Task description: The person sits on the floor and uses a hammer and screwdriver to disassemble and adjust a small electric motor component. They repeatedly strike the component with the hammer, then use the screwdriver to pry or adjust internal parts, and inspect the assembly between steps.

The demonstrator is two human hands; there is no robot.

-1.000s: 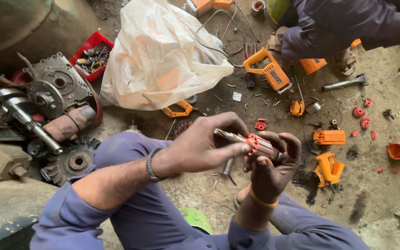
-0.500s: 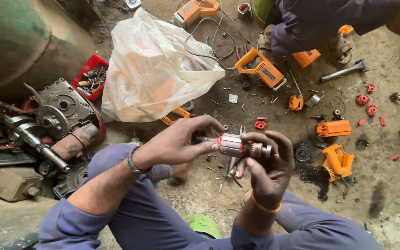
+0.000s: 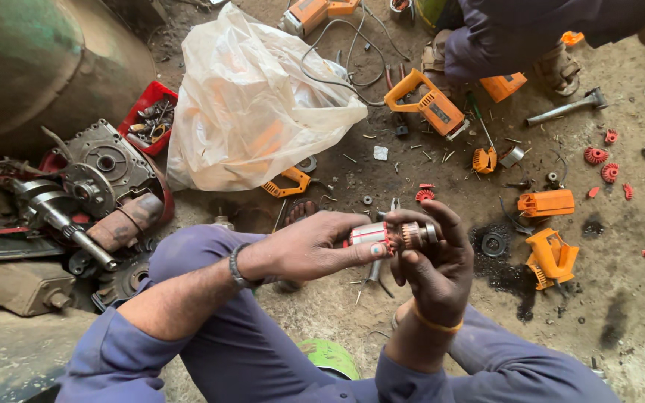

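Two hands [image 3: 382, 254] around red-banded motor armature [image 3: 390, 235].

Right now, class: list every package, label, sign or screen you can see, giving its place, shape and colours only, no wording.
Plastic bag: on the ground, upper middle; large, crumpled, translucent whitish, orange showing through.
Red tray: left of the bag; small, rectangular, holding metal bits.
Signs, screens: none visible.

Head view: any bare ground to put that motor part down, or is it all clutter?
Both hands, left hand and right hand, hold the motor part. Bare dirt lies lower right, past the orange housing and beside the right knee. Crowded: around the orange tool body and red gears; left holds engine parts.
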